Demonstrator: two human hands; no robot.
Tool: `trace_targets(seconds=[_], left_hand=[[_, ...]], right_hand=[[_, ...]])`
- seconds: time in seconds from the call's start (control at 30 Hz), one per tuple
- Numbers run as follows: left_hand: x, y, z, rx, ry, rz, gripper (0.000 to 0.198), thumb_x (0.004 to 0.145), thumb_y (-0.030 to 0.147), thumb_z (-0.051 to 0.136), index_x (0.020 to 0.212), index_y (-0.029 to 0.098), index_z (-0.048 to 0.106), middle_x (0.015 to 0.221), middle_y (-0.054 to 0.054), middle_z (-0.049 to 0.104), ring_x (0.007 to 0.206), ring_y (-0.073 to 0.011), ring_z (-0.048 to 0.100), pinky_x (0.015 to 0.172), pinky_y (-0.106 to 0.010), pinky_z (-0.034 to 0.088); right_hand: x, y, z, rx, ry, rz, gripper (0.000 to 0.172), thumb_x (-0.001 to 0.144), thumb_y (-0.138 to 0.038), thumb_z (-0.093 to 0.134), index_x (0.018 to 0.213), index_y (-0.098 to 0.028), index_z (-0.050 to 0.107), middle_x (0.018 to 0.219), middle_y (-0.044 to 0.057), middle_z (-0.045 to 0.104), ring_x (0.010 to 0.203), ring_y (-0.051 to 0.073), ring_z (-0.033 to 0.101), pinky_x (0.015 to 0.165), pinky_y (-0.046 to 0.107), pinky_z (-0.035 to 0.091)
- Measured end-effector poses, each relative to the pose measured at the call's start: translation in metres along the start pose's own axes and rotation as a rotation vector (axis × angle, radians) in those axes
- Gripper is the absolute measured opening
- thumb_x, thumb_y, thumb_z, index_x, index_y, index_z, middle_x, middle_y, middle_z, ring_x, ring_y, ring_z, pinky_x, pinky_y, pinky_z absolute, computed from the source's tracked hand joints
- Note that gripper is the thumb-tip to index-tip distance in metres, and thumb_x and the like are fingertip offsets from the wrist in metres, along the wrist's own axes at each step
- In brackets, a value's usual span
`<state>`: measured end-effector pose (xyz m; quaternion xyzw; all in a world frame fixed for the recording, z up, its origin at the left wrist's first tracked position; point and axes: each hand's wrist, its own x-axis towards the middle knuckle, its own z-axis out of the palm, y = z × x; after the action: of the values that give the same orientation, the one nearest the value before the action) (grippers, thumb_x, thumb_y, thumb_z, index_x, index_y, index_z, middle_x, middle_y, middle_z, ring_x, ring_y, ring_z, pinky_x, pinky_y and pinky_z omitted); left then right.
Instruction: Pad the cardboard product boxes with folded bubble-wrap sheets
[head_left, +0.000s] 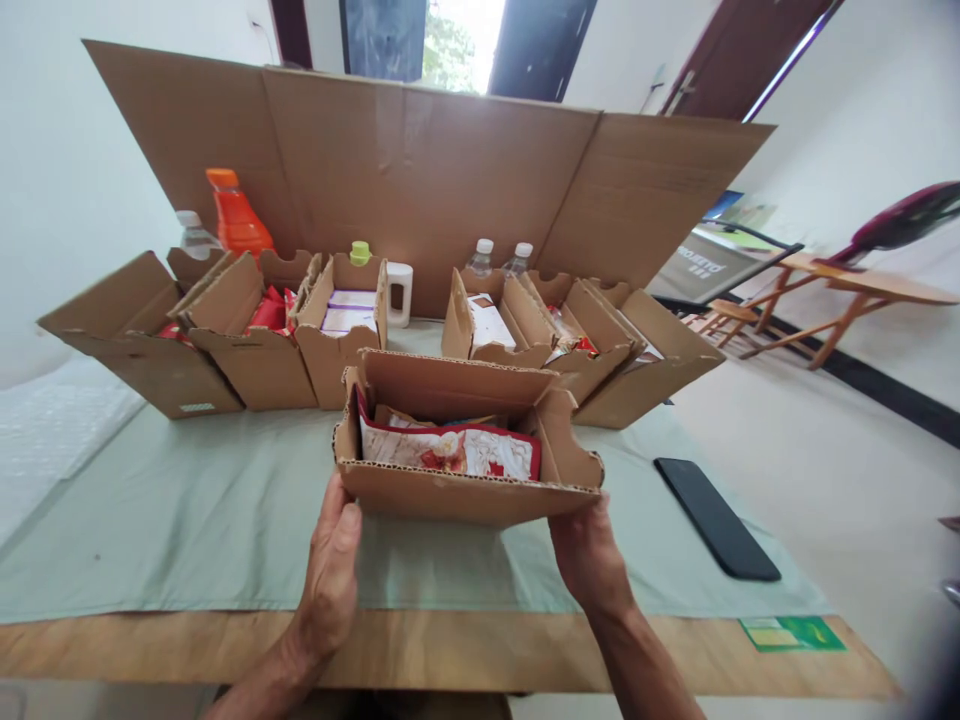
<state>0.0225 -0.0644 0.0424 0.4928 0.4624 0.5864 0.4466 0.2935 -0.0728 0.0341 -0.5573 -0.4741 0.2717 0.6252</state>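
An open-topped cardboard box (465,500) is in front of me, its long side facing me. My left hand (330,560) is against its left end, thumb toward me and fingers partly hidden by the box. At the lower right end, my right hand (589,555) grips the same box, its fingertips tucked out of sight. Inside lies a white and red printed packet (450,450), with brown packaging partly showing behind it. Whether the box's underside touches the cloth is hard to make out.
Behind stand cardboard bins, including a left one (251,350) and a right one (487,320). Bottles, one orange (240,215), and a tall cardboard panel (442,180) rise beyond. A black phone (716,517) and a green card (793,633) lie right on the cloth-covered table (225,520).
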Motion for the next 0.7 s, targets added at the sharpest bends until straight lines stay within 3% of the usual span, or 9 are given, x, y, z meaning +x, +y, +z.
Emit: trace_targets(seconds=[0.1,0.27,0.37,0.47,0.6,0.7], left_hand=[[0.01,-0.005,-0.003,-0.032,-0.036,-0.059,0.058,0.102,0.053,0.051,0.152,0.024,0.046,0.159,-0.009,0.05,0.15,-0.0306,0.043,0.129,-0.047,0.029],[0.002,-0.022,-0.008,0.092,-0.074,-0.149,0.067,0.092,0.051,0.069,0.15,0.025,0.048,0.15,-0.011,0.056,0.142,-0.0334,0.05,0.122,-0.05,0.039],[-0.004,-0.024,-0.002,0.101,-0.062,-0.143,0.067,0.091,0.048,0.07,0.15,0.024,0.049,0.147,-0.012,0.058,0.147,-0.0357,0.044,0.125,-0.052,0.033],[-0.002,-0.021,0.009,0.086,-0.078,-0.131,0.071,0.091,0.047,0.07,0.153,0.022,0.046,0.147,-0.014,0.058,0.151,-0.0378,0.038,0.128,-0.054,0.027],[0.013,-0.022,0.019,0.133,-0.249,-0.196,0.078,0.086,0.048,0.072,0.154,0.021,0.045,0.152,-0.015,0.054,0.148,-0.0402,0.043,0.124,-0.057,0.034],[0.018,-0.03,0.017,0.194,-0.249,-0.211,0.073,0.088,0.048,0.068,0.153,0.023,0.045,0.154,-0.015,0.053,0.146,-0.0385,0.046,0.122,-0.057,0.037]], right_hand=[[0.014,-0.004,0.003,0.014,-0.088,-0.007,0.073,0.102,-0.074,0.027,0.148,-0.025,0.058,0.137,0.011,0.069,0.133,0.032,0.061,0.106,0.055,0.054],[-0.005,-0.003,-0.009,-0.076,-0.205,0.002,0.064,0.094,-0.068,0.058,0.137,-0.021,0.067,0.13,0.014,0.072,0.126,0.036,0.064,0.106,0.051,0.053],[-0.012,-0.006,-0.011,-0.035,-0.261,0.018,0.065,0.093,-0.068,0.06,0.135,-0.02,0.068,0.126,0.015,0.074,0.126,0.038,0.064,0.107,0.051,0.052],[-0.011,0.0,-0.018,-0.015,-0.236,0.029,0.062,0.094,-0.065,0.059,0.135,-0.02,0.068,0.123,0.015,0.075,0.128,0.039,0.062,0.11,0.053,0.049],[-0.003,0.017,-0.042,-0.092,-0.119,0.052,0.058,0.094,-0.064,0.059,0.129,-0.02,0.071,0.122,0.014,0.075,0.129,0.039,0.062,0.108,0.052,0.051],[0.015,0.008,-0.066,-0.139,-0.047,0.018,0.056,0.094,-0.066,0.057,0.131,-0.026,0.07,0.133,0.011,0.071,0.132,0.037,0.06,0.108,0.052,0.051]])
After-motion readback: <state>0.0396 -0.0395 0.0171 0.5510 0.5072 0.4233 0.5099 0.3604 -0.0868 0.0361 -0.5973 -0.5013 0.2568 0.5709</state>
